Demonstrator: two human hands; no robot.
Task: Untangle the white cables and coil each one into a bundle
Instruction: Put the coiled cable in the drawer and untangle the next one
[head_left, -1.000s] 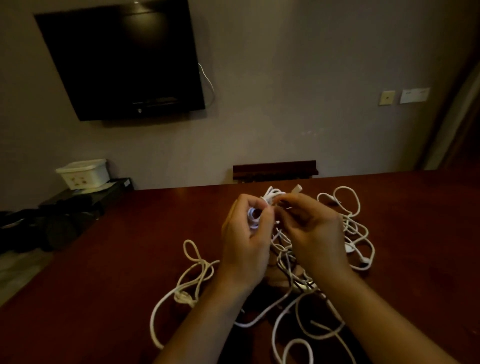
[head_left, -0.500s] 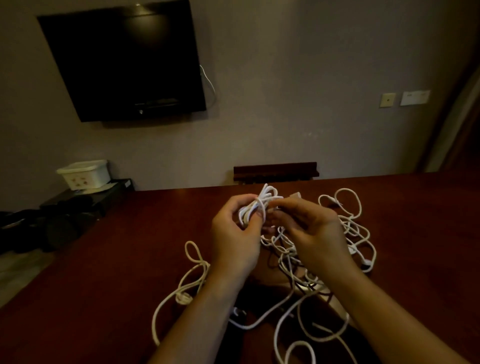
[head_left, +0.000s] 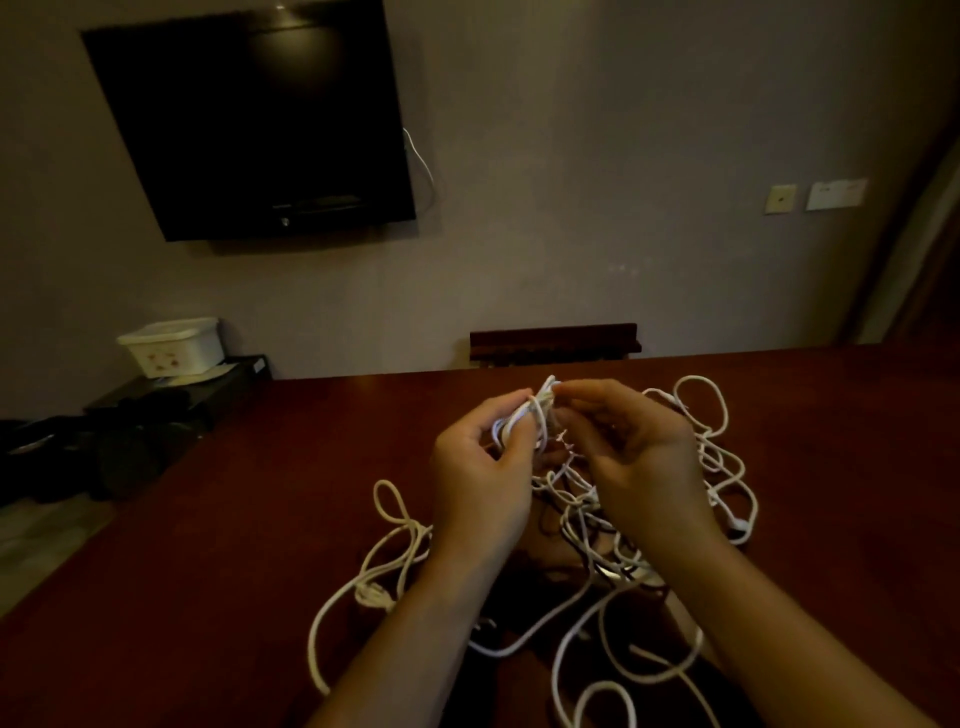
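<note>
A tangle of white cables (head_left: 613, 525) lies spread on the dark red table (head_left: 218, 571), with loops reaching left, right and toward me. Above the tangle, my left hand (head_left: 480, 480) holds a small coiled bundle of white cable (head_left: 524, 421) between thumb and fingers. My right hand (head_left: 639, 457) is beside it, its fingertips pinching the top of the same bundle. Strands run down from the bundle into the tangle below my hands. A white plug end (head_left: 371, 595) lies on the left loop.
A dark television (head_left: 249, 124) hangs on the wall. A chair back (head_left: 553, 340) stands behind the table's far edge. A white plastic box (head_left: 171, 345) sits on a low black stand at the left, with dark items on the floor beside it.
Both hands have risen slightly with the bundle. The left hand has opened outward, showing more of the coil, and the right hand's fingers have moved to the bundle's top.
</note>
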